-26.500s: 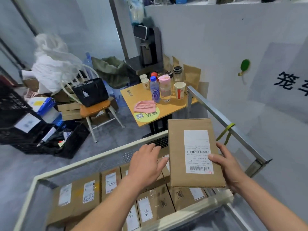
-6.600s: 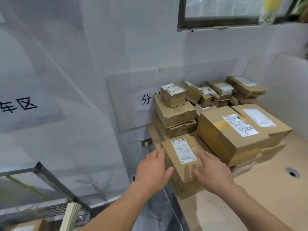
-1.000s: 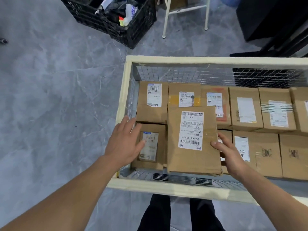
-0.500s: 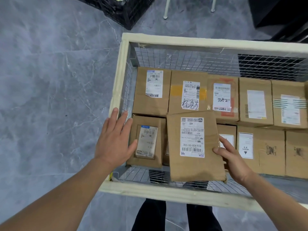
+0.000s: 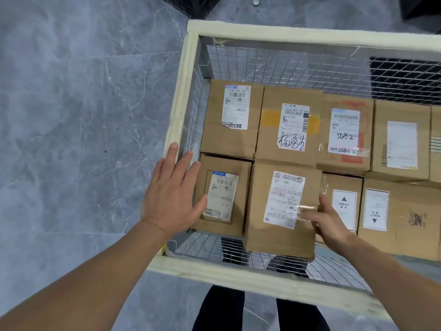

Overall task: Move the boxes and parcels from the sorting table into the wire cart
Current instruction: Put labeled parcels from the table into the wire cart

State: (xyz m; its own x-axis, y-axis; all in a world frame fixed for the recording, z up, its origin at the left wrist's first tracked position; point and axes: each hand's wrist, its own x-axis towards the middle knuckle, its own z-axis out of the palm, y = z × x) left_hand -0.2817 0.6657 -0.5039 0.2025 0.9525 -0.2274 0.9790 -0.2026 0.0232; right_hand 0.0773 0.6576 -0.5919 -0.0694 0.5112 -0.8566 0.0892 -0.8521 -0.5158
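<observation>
The box (image 5: 282, 209) had dropped lower into the cart (image 5: 181, 96) since half a second before, nearly seated. Right hand (image 5: 330, 222) pinched its edge; left hand (image 5: 173, 194) hovered spread.

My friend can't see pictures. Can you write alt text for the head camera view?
A person's right hand holds a brown cardboard box with a white label among other boxes in a cream-framed wire cart. The open left hand hovers beside it, above a grey marble-look floor.

Wire cart (image 5: 181, 120) packed with labelled boxes, right hand (image 5: 330, 222) gripping tilted box (image 5: 281, 235), left hand (image 5: 173, 194) flat, hovering
</observation>
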